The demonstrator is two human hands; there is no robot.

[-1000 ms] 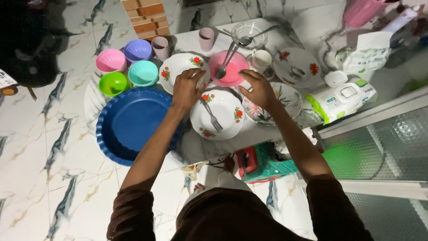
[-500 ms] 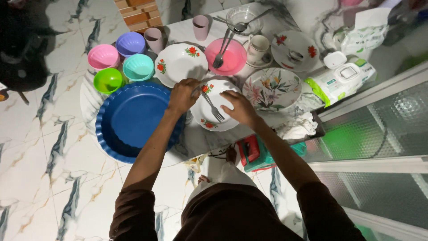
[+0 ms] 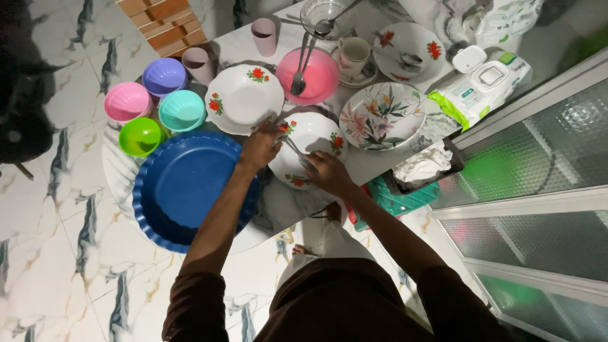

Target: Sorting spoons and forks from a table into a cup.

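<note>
The left hand (image 3: 261, 144) closes on the left rim of a white plate with red flowers (image 3: 316, 134), fingers curled over the edge. The right hand (image 3: 326, 172) lies on the near rim of the same plate; it seems to press or pinch the rim, but it is not clear if the fingers are really closed on it. A metal fork (image 3: 292, 147) lies on this plate between the two hands. Its long axis runs diagonally, from the upper left near the left hand to the lower right near the right hand; the right hand hides that end, so which end has the tines cannot be told.

The plate sits on the marble counter (image 3: 373, 168), near the front edge. Just left of it is a big blue tray (image 3: 183, 183), behind it a second white flowered plate (image 3: 244, 98) and a pink plate (image 3: 320, 76) with two more forks. To the right lies a plate with leaf pattern (image 3: 383, 117).

As a judgement: the fork is loose, so if the plate gets tilted it could slide off and fall to the floor. The plate is also close to the counter edge and to its neighbours, so a quick pull may knock them
</note>
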